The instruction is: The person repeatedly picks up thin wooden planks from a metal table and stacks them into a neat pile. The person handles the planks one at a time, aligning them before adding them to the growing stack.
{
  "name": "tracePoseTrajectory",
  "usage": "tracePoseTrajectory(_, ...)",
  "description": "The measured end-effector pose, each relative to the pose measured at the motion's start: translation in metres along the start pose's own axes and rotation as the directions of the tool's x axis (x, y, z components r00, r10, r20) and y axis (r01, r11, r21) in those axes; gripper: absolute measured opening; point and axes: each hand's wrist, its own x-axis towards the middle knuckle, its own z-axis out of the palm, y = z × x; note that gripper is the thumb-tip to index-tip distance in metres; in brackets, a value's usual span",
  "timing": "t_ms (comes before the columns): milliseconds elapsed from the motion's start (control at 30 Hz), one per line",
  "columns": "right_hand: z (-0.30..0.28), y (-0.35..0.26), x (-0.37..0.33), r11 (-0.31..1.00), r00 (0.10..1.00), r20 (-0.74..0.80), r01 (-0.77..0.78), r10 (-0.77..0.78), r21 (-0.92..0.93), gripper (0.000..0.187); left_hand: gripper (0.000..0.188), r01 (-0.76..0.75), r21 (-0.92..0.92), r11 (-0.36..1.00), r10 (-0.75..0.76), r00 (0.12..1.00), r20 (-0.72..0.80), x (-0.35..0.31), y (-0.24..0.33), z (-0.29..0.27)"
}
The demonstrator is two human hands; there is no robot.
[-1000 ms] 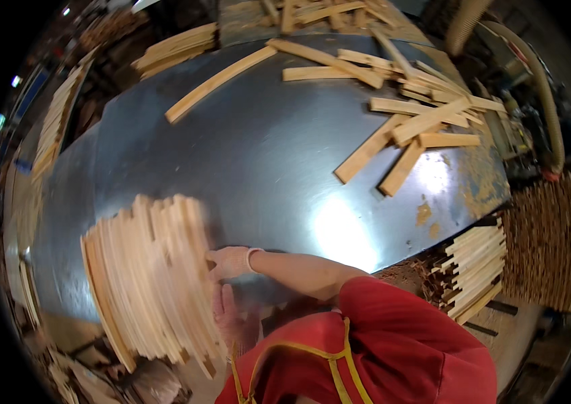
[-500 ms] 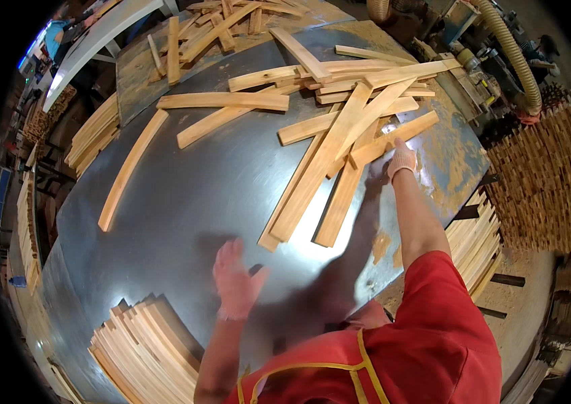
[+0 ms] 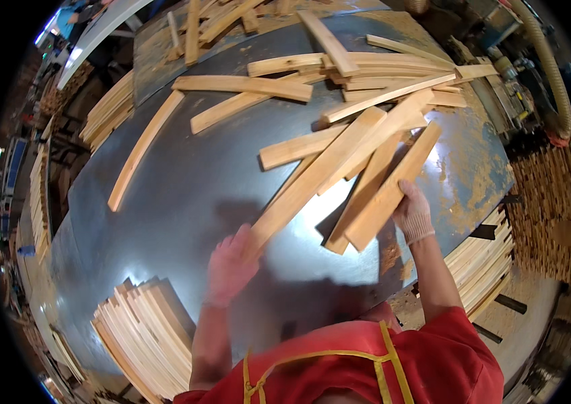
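Both my hands wear pale knit gloves. On the right, my right hand [image 3: 412, 210] grips the edge of a flat wooden strip [image 3: 396, 185], which slants toward me over the metal table. My left hand [image 3: 231, 266], a little blurred, closes on the near end of a longer wooden strip [image 3: 319, 176]. Under and beside these two lie more strips, among them a short wooden strip [image 3: 299, 147] pointing left. Behind them, crossed wooden strips [image 3: 383, 67] make a loose heap.
A neat stack of curved strips [image 3: 151, 337] stands at the table's near left. One curved strip [image 3: 143, 151] lies alone farther left. Beyond the table's right edge are stacked wood pieces [image 3: 558, 202] and a ribbed hose [image 3: 548, 67]. Sawdust covers parts of the tabletop [image 3: 481, 178].
My left hand has moved from bare tabletop onto the long strip's end. My right hand has drawn its strip nearer and turned it more lengthwise toward me. The view has shifted slightly.
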Motion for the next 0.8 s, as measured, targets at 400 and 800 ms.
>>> tracePoseTrajectory(400,0.116,0.187,-0.185,0.863,0.957,0.161,-0.134,0.240,-0.487,0.048,0.079,0.306,-0.845,-0.439,-0.326,0.822,0.467,-0.335,-0.053,0.022)
tracePoseTrajectory(800,0.163,0.374,-0.359,0.279,0.303,0.404,0.380,0.863,-0.882,0.060,0.085,0.682,-0.044,0.730,-0.682,0.722,-0.117,-0.396,-0.039,0.051)
